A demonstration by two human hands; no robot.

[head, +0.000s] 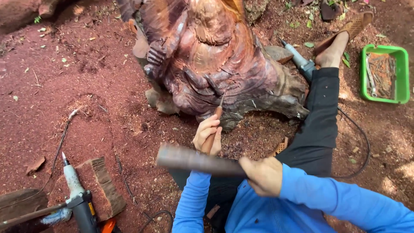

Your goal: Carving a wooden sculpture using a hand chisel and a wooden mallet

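Left hand (207, 134) is wrapped around a chisel (214, 126), its tip set against the lower front of the reddish wood carving (207, 56) standing on the sawdust-covered ground. Right hand (264, 174) is closed around a blurred wooden mallet (194, 160), just beside the left knuckles. Risks, as judged: an off-line strike could hit the fingers; a slipped tip could gouge the carved folds. A power cord (360, 138) near the leg could snag.

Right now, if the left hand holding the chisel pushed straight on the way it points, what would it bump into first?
The left hand aims its chisel up at the reddish wood carving. The tip already looks to be at the carving's lower edge, so that wood comes first, though depth is hard to judge.
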